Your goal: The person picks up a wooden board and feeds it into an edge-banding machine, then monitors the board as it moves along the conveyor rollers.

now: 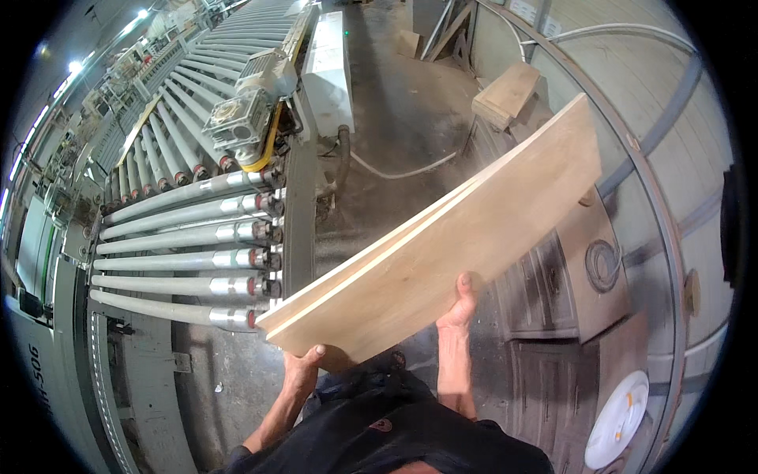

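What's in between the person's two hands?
The pale wooden boards: in the head view, their lower part fills the stretch from the left hand to the right hand, with both thumbs over the front board.

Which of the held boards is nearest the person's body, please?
The front board, whose broad face carries the thumbs of the left hand and right hand; the board behind shows mainly its edge.

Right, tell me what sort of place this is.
Probably a woodworking factory or workshop: there's a roller conveyor, a motor mounted beside it, and long pale wooden boards being held.
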`<state>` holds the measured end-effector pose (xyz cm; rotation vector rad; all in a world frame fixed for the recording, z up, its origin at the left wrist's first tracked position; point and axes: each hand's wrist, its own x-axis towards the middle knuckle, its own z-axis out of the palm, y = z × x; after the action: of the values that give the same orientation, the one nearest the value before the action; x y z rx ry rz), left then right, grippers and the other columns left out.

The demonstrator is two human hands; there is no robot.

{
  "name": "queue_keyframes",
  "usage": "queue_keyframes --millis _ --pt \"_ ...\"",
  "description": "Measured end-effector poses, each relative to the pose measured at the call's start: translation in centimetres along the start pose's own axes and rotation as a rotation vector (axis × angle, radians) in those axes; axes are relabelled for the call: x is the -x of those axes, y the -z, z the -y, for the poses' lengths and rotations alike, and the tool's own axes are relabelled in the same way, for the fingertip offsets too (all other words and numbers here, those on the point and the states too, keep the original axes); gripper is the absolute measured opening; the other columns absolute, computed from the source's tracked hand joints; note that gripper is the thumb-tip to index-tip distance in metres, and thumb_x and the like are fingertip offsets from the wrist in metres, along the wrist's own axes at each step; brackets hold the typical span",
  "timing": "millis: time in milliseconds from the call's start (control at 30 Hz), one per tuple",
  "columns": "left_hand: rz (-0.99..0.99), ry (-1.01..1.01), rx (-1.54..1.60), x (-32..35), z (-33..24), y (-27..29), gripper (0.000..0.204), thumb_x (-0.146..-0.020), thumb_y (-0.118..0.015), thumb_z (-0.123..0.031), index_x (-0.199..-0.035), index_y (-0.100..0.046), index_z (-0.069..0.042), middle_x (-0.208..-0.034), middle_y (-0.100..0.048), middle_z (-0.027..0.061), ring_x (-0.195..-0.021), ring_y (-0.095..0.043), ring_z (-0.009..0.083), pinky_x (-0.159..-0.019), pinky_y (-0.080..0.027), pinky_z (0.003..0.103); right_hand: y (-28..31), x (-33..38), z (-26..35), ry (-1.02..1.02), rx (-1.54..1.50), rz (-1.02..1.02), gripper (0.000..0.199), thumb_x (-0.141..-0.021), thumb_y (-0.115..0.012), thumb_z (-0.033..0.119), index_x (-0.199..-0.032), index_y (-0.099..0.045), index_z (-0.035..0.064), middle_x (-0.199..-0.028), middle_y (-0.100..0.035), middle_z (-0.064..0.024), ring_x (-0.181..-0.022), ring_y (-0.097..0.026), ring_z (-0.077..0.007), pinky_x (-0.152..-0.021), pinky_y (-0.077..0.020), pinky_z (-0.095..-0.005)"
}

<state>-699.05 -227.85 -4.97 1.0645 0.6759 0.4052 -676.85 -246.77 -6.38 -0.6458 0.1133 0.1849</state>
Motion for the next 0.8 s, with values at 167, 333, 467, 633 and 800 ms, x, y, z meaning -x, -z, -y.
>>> queue_keyframes --millis 167,333,467,633,800 --pt "0.061 0.057 0.070 -7.9 1.4 -8.5 0.086 -0.064 -0.087 -0.032 -0.129 -0.043 0.003 -0.115 -0.056 0.0133 -0.106 -0.056 0.0255 -0.088 -0.047 0.040 0.2 -9.2 3.5 0.085 0.091 -0.014 0.078 -0.083 -0.067 0.047 -0.140 -0.037 0.0029 -0.135 -0.048 -0.0130 -0.124 -0.046 -0.0315 -0.104 -0.0383 -0.0439" --pt "0.109 0.077 0.182 -18.7 2.8 -14.7 0.089 -0.061 -0.087 -0.033 -0.129 -0.043 0.003 -0.113 -0.056 0.0118 -0.105 -0.055 0.0257 -0.085 -0.049 0.041 -1.9 -20.5 5.2 0.099 0.095 -0.054 0.078 -0.087 -0.058 0.051 -0.143 -0.032 0.0028 -0.140 -0.042 -0.0148 -0.129 -0.040 -0.0318 -0.107 -0.0346 -0.0437" --pt "0.222 0.078 0.148 -28.7 0.7 -19.9 0.088 -0.060 -0.088 -0.030 -0.130 -0.045 0.003 -0.119 -0.056 0.0132 -0.110 -0.053 0.0259 -0.090 -0.045 0.040 -4.2 -30.8 8.2 0.242 0.110 0.055 0.073 -0.093 -0.046 0.051 -0.145 -0.029 0.0035 -0.144 -0.037 -0.0154 -0.133 -0.036 -0.0317 -0.110 -0.0313 -0.0433" --pt "0.177 -0.111 0.261 -37.3 -5.3 -27.4 0.086 -0.059 -0.091 -0.029 -0.126 -0.048 0.005 -0.117 -0.058 0.0141 -0.107 -0.056 0.0232 -0.091 -0.046 0.037 -13.2 -41.2 16.5 0.247 -0.048 -0.193 0.068 -0.097 -0.042 0.049 -0.145 -0.028 0.0030 -0.148 -0.033 -0.0156 -0.134 -0.035 -0.0303 -0.111 -0.0303 -0.0436" --pt "0.053 -0.038 0.075 -46.2 -6.0 -31.6 0.063 -0.067 -0.087 -0.028 -0.113 -0.059 0.006 -0.096 -0.066 0.0097 -0.090 -0.063 0.0189 -0.079 -0.051 0.032 -10.8 -56.0 13.7 0.299 0.143 -0.077 0.067 -0.097 -0.045 0.046 -0.145 -0.028 0.0028 -0.146 -0.035 -0.0159 -0.130 -0.040 -0.0301 -0.107 -0.0364 -0.0441"
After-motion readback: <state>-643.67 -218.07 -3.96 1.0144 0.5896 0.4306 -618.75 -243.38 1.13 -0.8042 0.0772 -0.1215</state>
